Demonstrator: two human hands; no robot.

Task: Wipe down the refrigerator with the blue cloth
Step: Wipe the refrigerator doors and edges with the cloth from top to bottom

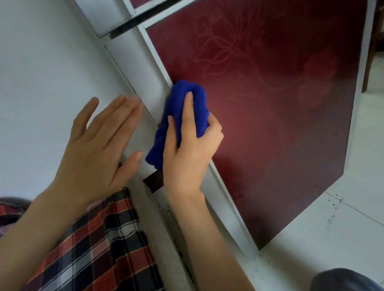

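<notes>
The wiping is under way, but how much of it is finished I cannot judge well: the dark red door panel of the refrigerator shows no clear border between a cleaned part and a dirty part, so I can only say the work is now at the left edge of the lower door, about at its middle height. The far part of the panel, the upper door and the white side probably remain to be done, and this is only my estimate. The blue cloth is crumpled into a thick bundle and lies against the door where the red panel meets the white frame strip, with one end hanging toward the near side. The right hand holds this bundle from the near side: the thumb and the fingers are closed around it, one finger lies straight over the top of the cloth, and the wrist is bent a little toward the door. The left hand holds nothing; it is flat and open beside the white side of the refrigerator, the fingers straight and slightly spread, the thumb apart. Whether it really touches the surface I cannot tell. A checked fabric lies below the left forearm.
</notes>
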